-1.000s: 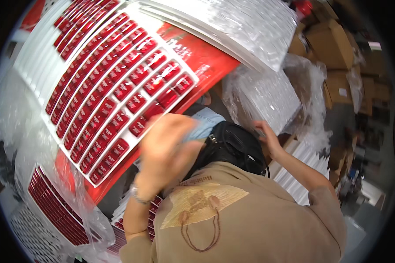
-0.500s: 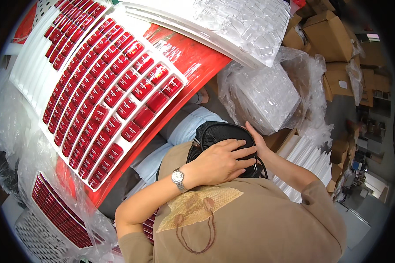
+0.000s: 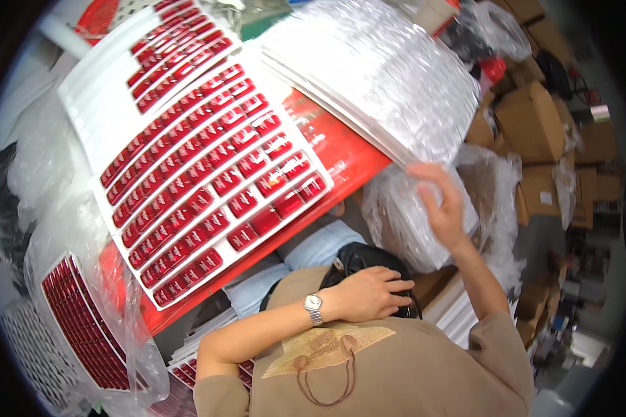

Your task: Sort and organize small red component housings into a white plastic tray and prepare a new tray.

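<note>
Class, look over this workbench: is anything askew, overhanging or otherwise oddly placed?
Yes. The stack of clear blister trays juts past the red table's edge, unsupported there. The right hand is raised just below its overhanging corner, while the left hand rests on a black bag.

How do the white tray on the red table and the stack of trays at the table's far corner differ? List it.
The white tray lies single and flat on the red table; the stack of trays is many layers, overhanging the edge. The white tray's pockets hold red pieces; the stack looks clear and empty. The right hand reaches up near the stack; no hand is at the white tray. Both are moulded pocket trays.
</note>
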